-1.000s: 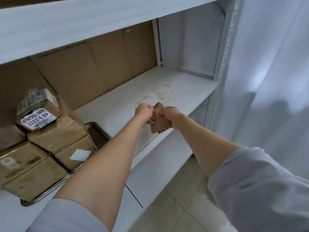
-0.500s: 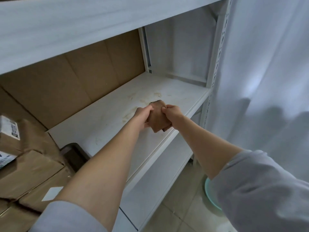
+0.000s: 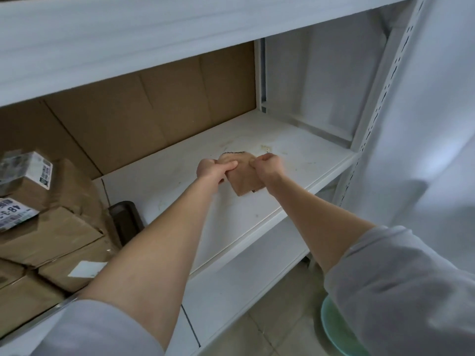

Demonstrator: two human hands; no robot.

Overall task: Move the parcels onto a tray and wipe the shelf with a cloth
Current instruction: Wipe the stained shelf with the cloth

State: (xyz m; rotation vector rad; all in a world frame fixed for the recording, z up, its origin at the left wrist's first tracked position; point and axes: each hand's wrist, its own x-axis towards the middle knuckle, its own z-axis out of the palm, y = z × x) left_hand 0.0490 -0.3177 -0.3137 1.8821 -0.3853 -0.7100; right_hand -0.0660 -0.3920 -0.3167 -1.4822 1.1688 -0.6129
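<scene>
- one tan cloth (image 3: 241,176), clenched between left hand (image 3: 214,168) and right hand (image 3: 267,166)
- at least five parcels (image 3: 51,237), one dark tray (image 3: 126,219)
- white shelf (image 3: 303,160), stained; tiled floor (image 3: 280,319)

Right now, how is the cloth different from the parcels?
The cloth is one soft, bunched piece; the parcels are several stiff boxes with straight edges. The cloth is gripped between the left hand and right hand over the shelf; the parcels sit stacked on the tray, with no hand on them. The parcels carry white labels; the cloth shows none. Both are brownish tan.
</scene>
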